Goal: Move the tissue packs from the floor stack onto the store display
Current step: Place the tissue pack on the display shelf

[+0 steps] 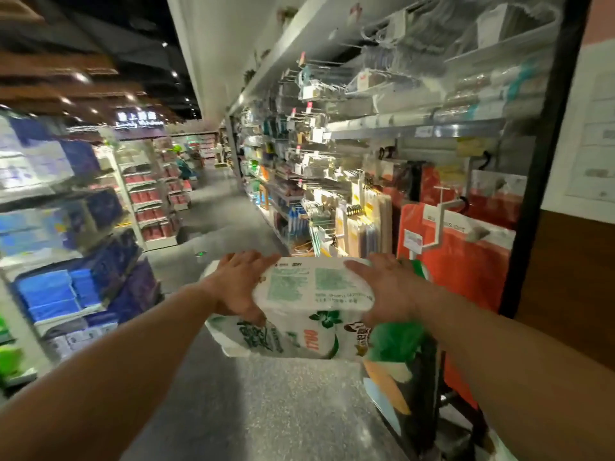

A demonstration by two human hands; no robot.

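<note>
A white plastic-wrapped tissue pack with green print [314, 287] is held up between both hands, above the grey speckled floor [266, 410]; left hand [238, 287] is clamped on the pack's left end, fingers spread along the far edge and thumb curled under the near side; right hand [382, 291] is clamped on the right end, fingers laid over the top, thumb wrapped below. Directly under the grip a second white wrapped pack with green lettering [283, 337] is seen, touching the held one. Right of the grip hang orange-red bags [462, 261] and a shelf wall of hooked goods [332, 168]; left of the grip stand blurred blue-and-purple stacked packs on shelving [76, 287]
</note>
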